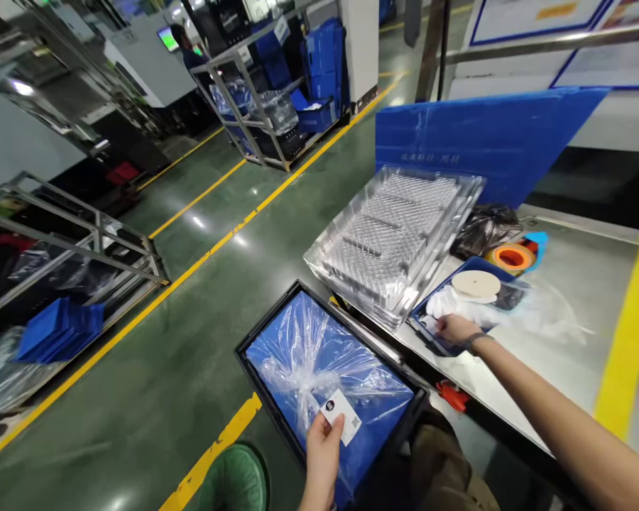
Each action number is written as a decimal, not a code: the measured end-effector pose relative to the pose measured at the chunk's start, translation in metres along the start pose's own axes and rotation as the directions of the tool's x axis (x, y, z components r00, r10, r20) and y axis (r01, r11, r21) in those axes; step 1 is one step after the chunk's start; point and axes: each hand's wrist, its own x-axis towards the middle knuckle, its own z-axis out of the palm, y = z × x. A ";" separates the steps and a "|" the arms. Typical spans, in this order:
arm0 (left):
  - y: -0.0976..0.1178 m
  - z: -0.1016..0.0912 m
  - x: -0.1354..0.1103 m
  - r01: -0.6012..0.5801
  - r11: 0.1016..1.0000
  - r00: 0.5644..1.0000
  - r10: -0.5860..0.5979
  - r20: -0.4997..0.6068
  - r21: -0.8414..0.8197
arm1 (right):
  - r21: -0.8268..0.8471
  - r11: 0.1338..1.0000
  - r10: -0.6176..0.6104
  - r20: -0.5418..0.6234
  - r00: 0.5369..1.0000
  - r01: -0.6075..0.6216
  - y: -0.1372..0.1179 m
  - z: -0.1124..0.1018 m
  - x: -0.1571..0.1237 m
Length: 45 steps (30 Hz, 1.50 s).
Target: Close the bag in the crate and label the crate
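Nearest the lens, the left hand [322,454] pinches a small white label card [342,416] over a black crate [255,333] lined with blue sheet under knotted clear plastic [309,369]; the print on the card is too small to read. Farther right, the right hand [454,328] rests curled on the near edge of a blue tray [471,266] on the steel table [575,312], its fingertips hidden, grip unclear. Stacked clear blister trays [394,234] crowd the tray's left; an orange tape roll [512,257] and a blue board [490,138] stand beyond.

arms: bare | right wrist: dark band [478,341] | trousers: olive-brown [441,468]
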 end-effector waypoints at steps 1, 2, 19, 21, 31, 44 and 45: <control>0.001 -0.008 0.003 0.016 1.000 0.999 -0.016 0.035 -0.011 | 0.016 0.999 0.028 -0.036 0.999 -0.028 -0.001 -0.009 -0.011; 0.002 -0.016 0.007 0.054 0.998 0.996 -0.054 0.071 -0.007 | 0.036 0.997 0.065 -0.083 0.994 -0.062 -0.005 -0.016 -0.025; 0.031 -0.025 0.027 0.247 0.808 0.794 -0.486 0.365 0.535 | -0.438 0.808 -0.514 -0.199 0.835 0.393 -0.144 0.134 -0.211; 0.029 -0.018 0.020 0.267 0.807 0.756 -0.514 0.405 0.526 | -0.296 0.863 -0.472 -0.182 0.863 0.410 -0.131 0.133 -0.219; -0.005 -0.014 -0.001 0.178 0.706 0.706 -0.577 0.411 0.686 | 0.910 0.413 0.071 -0.082 0.994 0.046 -0.048 0.227 -0.185; -0.083 -0.087 -0.007 -0.262 0.598 0.532 -0.565 0.630 0.758 | 0.831 0.544 -0.091 -0.076 0.993 0.114 -0.037 0.332 -0.180; -0.085 -0.090 -0.008 -0.249 0.597 0.547 -0.563 0.619 0.763 | 0.823 0.541 -0.088 -0.150 0.985 0.174 -0.039 0.340 -0.178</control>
